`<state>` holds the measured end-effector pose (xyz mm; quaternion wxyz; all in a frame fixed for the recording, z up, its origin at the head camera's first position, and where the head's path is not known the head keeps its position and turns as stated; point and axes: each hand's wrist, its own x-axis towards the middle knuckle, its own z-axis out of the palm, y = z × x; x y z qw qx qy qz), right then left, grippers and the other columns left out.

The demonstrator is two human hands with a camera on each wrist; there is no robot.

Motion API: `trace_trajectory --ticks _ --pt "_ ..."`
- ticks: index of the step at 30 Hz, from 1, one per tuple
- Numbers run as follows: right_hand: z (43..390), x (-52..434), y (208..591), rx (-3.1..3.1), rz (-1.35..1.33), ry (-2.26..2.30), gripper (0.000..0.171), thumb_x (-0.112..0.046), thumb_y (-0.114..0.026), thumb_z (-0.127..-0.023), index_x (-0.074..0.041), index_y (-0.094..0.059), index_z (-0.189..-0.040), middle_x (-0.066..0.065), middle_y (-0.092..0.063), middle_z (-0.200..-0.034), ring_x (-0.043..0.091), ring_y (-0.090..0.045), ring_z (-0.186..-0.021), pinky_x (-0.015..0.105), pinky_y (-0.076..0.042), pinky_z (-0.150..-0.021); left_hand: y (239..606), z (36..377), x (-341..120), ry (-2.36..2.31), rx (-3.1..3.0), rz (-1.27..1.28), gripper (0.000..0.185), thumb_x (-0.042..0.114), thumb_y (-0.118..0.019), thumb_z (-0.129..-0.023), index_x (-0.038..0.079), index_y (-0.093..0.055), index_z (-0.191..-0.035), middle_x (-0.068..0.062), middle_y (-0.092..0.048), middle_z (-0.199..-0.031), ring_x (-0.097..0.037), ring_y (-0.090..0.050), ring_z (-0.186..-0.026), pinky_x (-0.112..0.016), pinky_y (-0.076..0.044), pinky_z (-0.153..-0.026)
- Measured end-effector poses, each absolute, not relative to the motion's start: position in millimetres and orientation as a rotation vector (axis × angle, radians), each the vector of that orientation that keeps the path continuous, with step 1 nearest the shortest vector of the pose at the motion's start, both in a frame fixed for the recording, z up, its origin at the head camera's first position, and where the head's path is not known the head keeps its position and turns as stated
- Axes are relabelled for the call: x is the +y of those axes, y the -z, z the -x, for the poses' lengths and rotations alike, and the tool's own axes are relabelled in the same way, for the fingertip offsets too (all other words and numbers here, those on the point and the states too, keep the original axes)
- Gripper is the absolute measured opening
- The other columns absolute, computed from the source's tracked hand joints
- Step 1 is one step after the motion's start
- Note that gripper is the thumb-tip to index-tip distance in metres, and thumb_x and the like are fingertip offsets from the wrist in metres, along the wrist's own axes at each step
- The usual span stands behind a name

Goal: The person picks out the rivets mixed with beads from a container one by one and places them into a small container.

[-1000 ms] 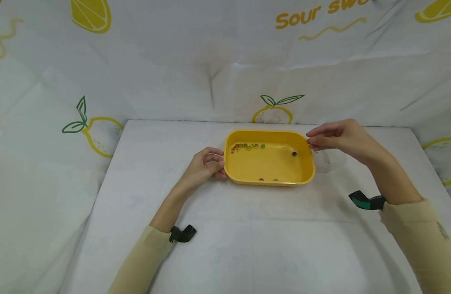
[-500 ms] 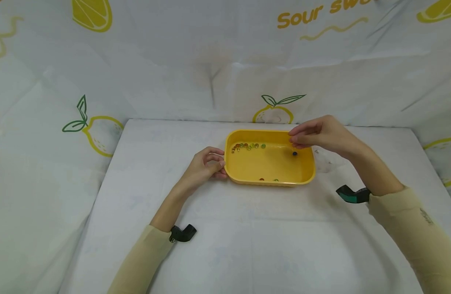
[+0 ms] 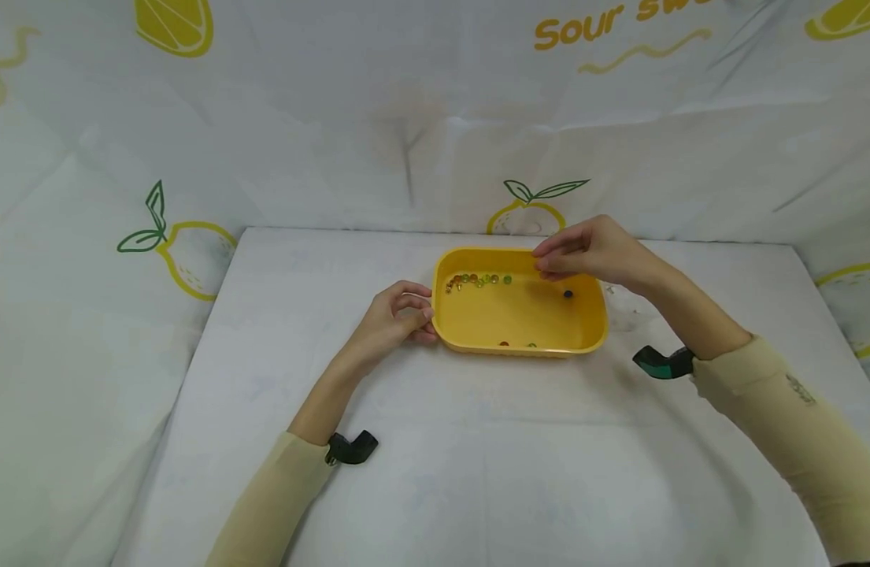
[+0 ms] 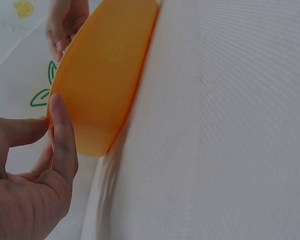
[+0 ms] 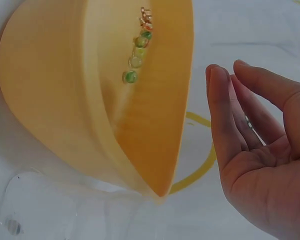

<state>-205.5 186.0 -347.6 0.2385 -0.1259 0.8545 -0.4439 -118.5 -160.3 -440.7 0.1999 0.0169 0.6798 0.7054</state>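
Note:
A yellow plastic tub (image 3: 477, 323) sits mid-table on the white cloth. Inside, a row of small green and orange beads (image 3: 477, 281) lies along the far left wall, a dark bead (image 3: 568, 294) sits at the right, and two more beads (image 3: 518, 345) rest by the near wall. My left hand (image 3: 406, 315) pinches the tub's left rim, the thumb (image 4: 62, 130) pressed on its outer wall (image 4: 105, 75). My right hand (image 3: 583, 252) hovers over the far rim, fingertips close together. In the right wrist view its fingers (image 5: 225, 115) are nearly straight with nothing seen between them, beside the beads (image 5: 135, 55).
A clear plastic piece (image 3: 629, 313) lies on the cloth just right of the tub, also in the right wrist view as a clear plastic piece (image 5: 20, 210). Lemon-print sheeting (image 3: 186, 260) walls in the table at the back and sides.
My right hand has moved left, from beyond the tub's right rim to above its far side. The left hand and the tub have stayed put.

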Motion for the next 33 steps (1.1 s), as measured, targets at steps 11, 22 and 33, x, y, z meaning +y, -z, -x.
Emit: trace_trajectory --ticks 11,22,33 --pt "213.0 165.4 351.2 2.321 0.422 1.155 0.03 -0.007 -0.075 -0.103 0.007 -0.073 -0.129 0.018 -0.083 -0.114 0.024 -0.084 -0.099 0.038 -0.07 -0.091 441.4 119.2 -161.4 -1.975 1.902 -0.053 0.037 0.003 -0.064 -0.107 -0.001 -0.053 -0.142 -0.022 -0.065 -0.119 -0.021 -0.076 -0.084 -0.036 -0.072 -0.083" --pt "218.5 147.8 352.4 2.263 0.43 1.125 0.031 -0.008 -0.076 -0.102 0.008 -0.073 -0.128 0.02 -0.082 -0.113 0.026 -0.083 -0.098 0.044 -0.07 -0.093 443.1 119.5 -161.3 -1.971 1.906 -0.062 0.04 0.003 -0.064 -0.107 -0.004 -0.051 -0.145 -0.024 -0.064 -0.121 -0.022 -0.076 -0.085 -0.037 -0.072 -0.084" --pt "225.0 130.2 361.0 2.239 0.509 1.066 0.029 -0.011 -0.078 -0.101 0.007 -0.075 -0.124 0.023 -0.082 -0.113 0.028 -0.083 -0.097 0.041 -0.07 -0.09 442.0 119.2 -160.6 -1.969 1.906 -0.059 0.036 0.004 -0.065 -0.107 -0.001 -0.054 -0.141 -0.025 -0.064 -0.121 -0.023 -0.076 -0.086 -0.039 -0.072 -0.085"
